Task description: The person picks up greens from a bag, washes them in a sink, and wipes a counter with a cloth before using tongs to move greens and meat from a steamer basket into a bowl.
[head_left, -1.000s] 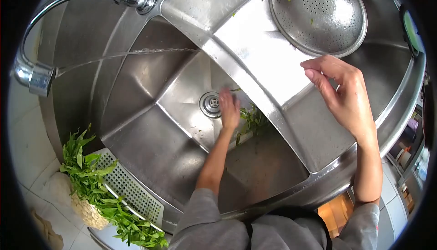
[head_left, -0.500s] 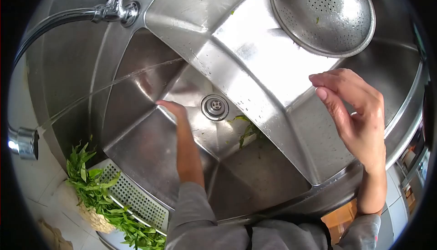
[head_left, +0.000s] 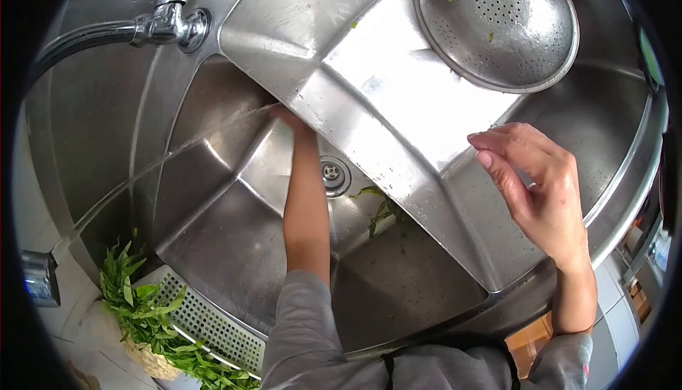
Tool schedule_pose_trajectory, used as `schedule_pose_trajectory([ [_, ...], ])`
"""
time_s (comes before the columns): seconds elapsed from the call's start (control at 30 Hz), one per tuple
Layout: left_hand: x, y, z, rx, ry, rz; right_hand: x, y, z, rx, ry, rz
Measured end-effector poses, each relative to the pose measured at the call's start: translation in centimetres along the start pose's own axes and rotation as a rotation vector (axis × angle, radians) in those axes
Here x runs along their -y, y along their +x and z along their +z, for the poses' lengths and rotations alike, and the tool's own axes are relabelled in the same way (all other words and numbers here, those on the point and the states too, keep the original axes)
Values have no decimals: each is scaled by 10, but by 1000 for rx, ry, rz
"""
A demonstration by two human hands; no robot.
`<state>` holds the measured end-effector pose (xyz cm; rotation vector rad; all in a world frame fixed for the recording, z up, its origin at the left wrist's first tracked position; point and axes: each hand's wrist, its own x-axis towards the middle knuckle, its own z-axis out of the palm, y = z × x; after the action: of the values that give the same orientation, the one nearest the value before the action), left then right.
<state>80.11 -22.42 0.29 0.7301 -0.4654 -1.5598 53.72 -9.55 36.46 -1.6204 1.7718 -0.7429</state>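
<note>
My left hand (head_left: 289,118) reaches into the left sink basin (head_left: 224,226), at the end of the water stream (head_left: 177,152), close to the divider. Motion blurs its fingers, so their shape and anything in them cannot be made out. Over the right-hand basin (head_left: 490,209) I hold up my right hand (head_left: 534,184), wet, its fingers curled toward the thumb; nothing shows between them. Green leaf scraps (head_left: 383,212) lie in the left basin beside the drain (head_left: 332,173). A metal colander (head_left: 497,31) with a few leaf bits rests in the right-hand basin.
Leafy greens (head_left: 135,298) lie at lower left, on and around a white perforated basket (head_left: 213,319) by the sink edge. A shower-type spout (head_left: 41,276) at far left sprays across, fed by a hose from the wall tap (head_left: 170,24).
My left hand has moved farther up the basin, into the stream's end by the divider. My right hand keeps its curled shape. The spout appears lower in view.
</note>
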Motion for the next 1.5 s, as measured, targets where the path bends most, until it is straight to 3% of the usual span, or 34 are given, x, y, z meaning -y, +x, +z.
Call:
schedule_pose_trajectory([
  [0.1,45,-51,-5,112,487,-186,2,-3,-2,29,9,22],
  [0.2,72,-103,-12,309,1193,-186,-1,-2,-4,9,140,113],
  [0.3,72,-162,-29,588,1588,-275,-2,1,-5,-80,170,109],
  [0.43,69,-269,-2,937,1615,-433,1,0,-7,-108,259,172],
  [0.5,71,-290,21,953,1660,-468,3,0,-12,15,167,230],
  [0.6,63,-297,26,894,1646,-575,-1,-2,-8,15,158,183],
  [0.63,64,-303,2,845,1462,487,1,-2,-8,22,141,187],
  [0.67,57,-306,0,839,1472,491,1,-3,-6,25,146,179],
  [0.73,36,-317,-5,845,1629,-388,-1,-3,0,-108,124,89],
  [0.77,20,-325,-8,869,1757,-408,-1,-2,0,-110,128,86],
  [0.87,-9,-331,-42,1018,1710,-458,-2,-5,-3,-122,88,42],
  [1.0,-44,-290,-5,1076,1876,-439,6,-4,-12,-17,19,67],
  [1.07,-35,-265,1,824,1990,-307,4,-5,-11,-20,2,77],
  [1.13,-27,-281,-25,922,2019,-345,0,-5,-10,-27,25,62],
  [1.2,-31,-315,-49,1204,2035,-255,-4,-5,-13,-27,-16,87],
  [1.27,-53,-337,-51,1246,1898,-368,-6,-5,-14,-72,14,21],
  [1.33,-67,-341,-48,839,1490,-938,-1,-4,-21,-76,-27,72],
  [1.37,-70,-341,-49,840,1494,-953,-1,-3,-23,-90,-46,59],
  [1.43,-65,-334,-52,341,1477,-1115,-6,-3,-23,-124,-84,24],
  [1.47,-59,-332,-46,335,1478,-1124,-6,-3,-21,-118,-78,27],
  [1.5,-46,-328,-32,125,1542,-1208,-6,-3,-21,-101,-96,18],
])
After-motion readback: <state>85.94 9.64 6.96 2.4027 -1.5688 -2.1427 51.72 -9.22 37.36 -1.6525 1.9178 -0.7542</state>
